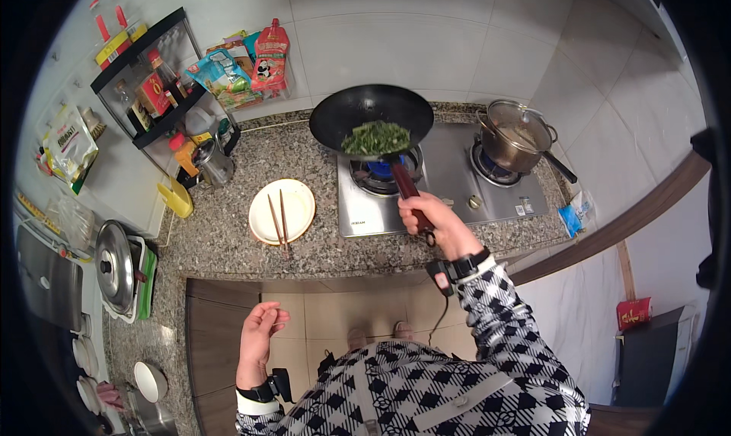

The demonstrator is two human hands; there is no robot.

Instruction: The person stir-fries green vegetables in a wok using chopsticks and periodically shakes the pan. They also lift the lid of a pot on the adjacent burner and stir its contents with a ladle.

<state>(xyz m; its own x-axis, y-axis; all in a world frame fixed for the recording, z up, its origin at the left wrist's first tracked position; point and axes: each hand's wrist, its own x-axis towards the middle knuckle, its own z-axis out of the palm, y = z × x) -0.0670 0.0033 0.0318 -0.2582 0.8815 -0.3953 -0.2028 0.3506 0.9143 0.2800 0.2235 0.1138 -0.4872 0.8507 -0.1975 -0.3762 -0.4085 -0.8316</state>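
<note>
My right hand (434,221) is wrapped round the dark red handle of a black wok (335,116). The wok is tilted above the left burner (365,178), where blue flame shows beneath it. Chopped green vegetables (377,137) lie gathered in the wok's near side. Loosely bent and holding nothing, the fingers of my left hand (260,333) hang in front of the counter's edge. Left of the stove sits a pale plate (263,196), with a pair of wooden chopsticks (284,221) laid across it, their ends past its near rim.
A lidded pot (509,153) stands on the right burner, its long handle jutting right. A black rack (148,131) of bottles and a metal pitcher (213,166) stand back left. Farther left are a pan lid (114,265) and a white bowl (151,381).
</note>
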